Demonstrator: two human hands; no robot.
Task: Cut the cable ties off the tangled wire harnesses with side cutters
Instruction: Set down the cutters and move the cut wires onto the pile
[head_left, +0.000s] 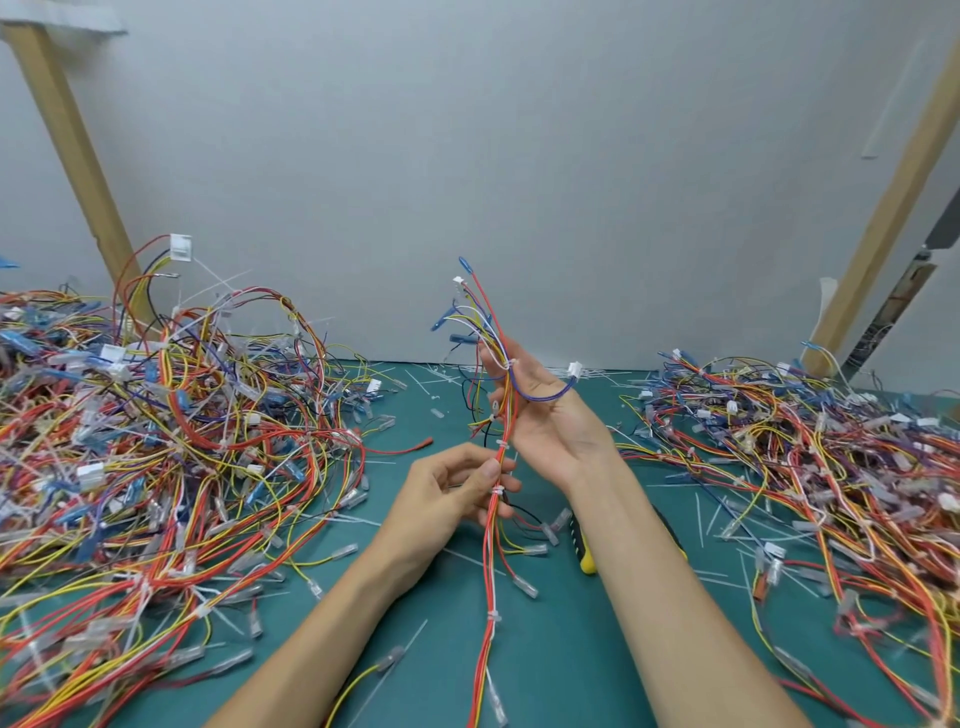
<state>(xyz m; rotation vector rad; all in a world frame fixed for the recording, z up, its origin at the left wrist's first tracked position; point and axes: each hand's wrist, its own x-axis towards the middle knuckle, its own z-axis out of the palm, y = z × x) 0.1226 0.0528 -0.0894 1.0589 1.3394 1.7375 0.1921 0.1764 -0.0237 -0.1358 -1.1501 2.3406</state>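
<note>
**Harness held upright in both hands, cutters lying on the mat**

The wire harness (500, 457), a bundle of mostly red, orange and yellow leads, stands nearly upright at the centre of the view, and its lower end trails down toward the camera. White cable ties (497, 490) still ring it at several points along its length. The left hand (447, 488) pinches the bundle between thumb and fingertips at one of these ties. The right hand (550, 421) grasps the harness higher up, palm toward the camera. A purple lead loops across its palm to a white connector (574, 370). Any print on the connectors is too blurred to read.

Just right of the harness and nearer the camera, the side cutters (586, 558) lie on the green mat (561, 649). Only their yellow-and-black handles show, as the right forearm partly hides them. Clipped white tie ends (698, 512) lie scattered on the mat around the harness. A large tangled pile of harnesses (156, 441) sits to its left and another pile (831, 467) to its right. Behind the harness rises a grey wall (519, 156).
</note>
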